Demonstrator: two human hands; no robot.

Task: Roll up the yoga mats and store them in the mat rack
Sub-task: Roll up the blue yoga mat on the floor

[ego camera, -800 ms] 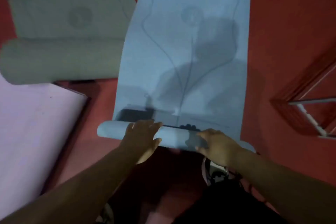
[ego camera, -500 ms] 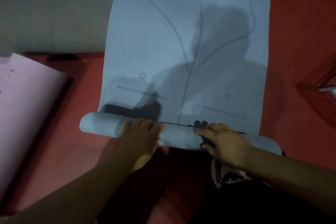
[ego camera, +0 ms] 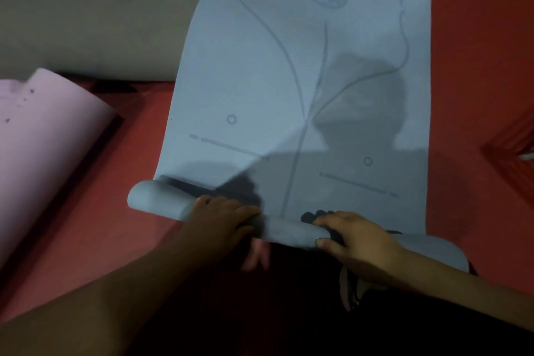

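On the red floor (ego camera: 476, 66), left hand (ego camera: 222, 218) and right hand (ego camera: 358, 240) grip the part-rolled blue mat (ego camera: 289, 81).

l hand (ego camera: 222, 218) palm down, fingers (ego camera: 241, 209) curved over mat roll (ego camera: 289, 230), r hand (ego camera: 357, 238) pinching it

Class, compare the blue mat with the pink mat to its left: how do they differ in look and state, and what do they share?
The blue mat carries printed lines and circles; the pink mat is plain apart from a few dark specks. The blue mat's near end is rolled into a tube, held by the left hand and right hand; nobody touches the pink mat. Both lie on the red floor.
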